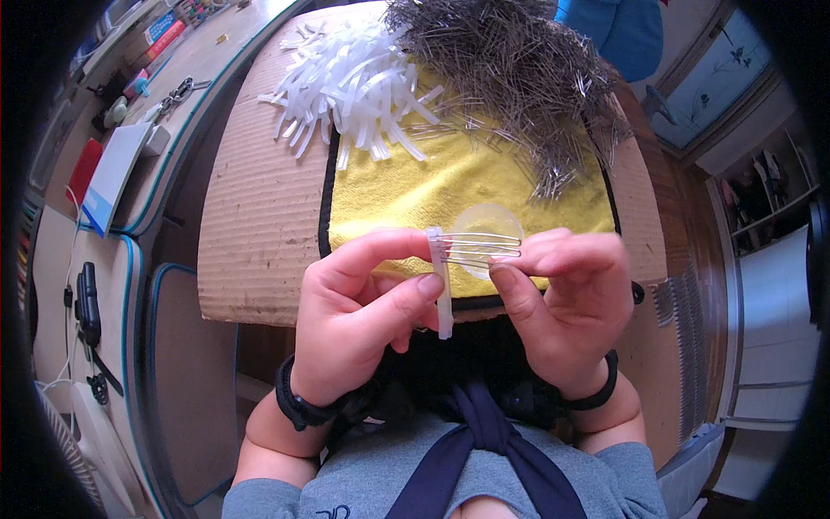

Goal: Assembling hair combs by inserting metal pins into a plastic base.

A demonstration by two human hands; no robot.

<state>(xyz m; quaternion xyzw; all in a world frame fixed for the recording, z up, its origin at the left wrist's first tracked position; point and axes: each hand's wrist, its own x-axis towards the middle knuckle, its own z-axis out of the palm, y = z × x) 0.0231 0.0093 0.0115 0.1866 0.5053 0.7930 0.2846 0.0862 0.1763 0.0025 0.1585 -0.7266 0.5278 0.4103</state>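
Note:
My left hand (pixel 346 303) pinches a narrow white plastic strip (pixel 444 307) upright between thumb and fingers. Several thin metal pins (pixel 475 246) stick out sideways from the strip's upper part, pointing to the right. At their free ends my right hand (pixel 575 303) is closed, thumb and forefinger pinching the lowest pin. Just behind the pins a round translucent disc (pixel 489 214) lies on a yellow cloth (pixel 389 195) with a black border. Farther back on the cloth sit a heap of loose white plastic strips (pixel 354 86) and a large tangled pile of metal pins (pixel 519 78).
Under the cloth is a corrugated cardboard sheet (pixel 251 190). On the left stands a desk with blue edging (pixel 186 143), bearing keys (pixel 183 91) and a white-and-blue folder (pixel 117 177). A blue object (pixel 618 39) is beyond the pin pile. Shelves (pixel 774 190) are at right.

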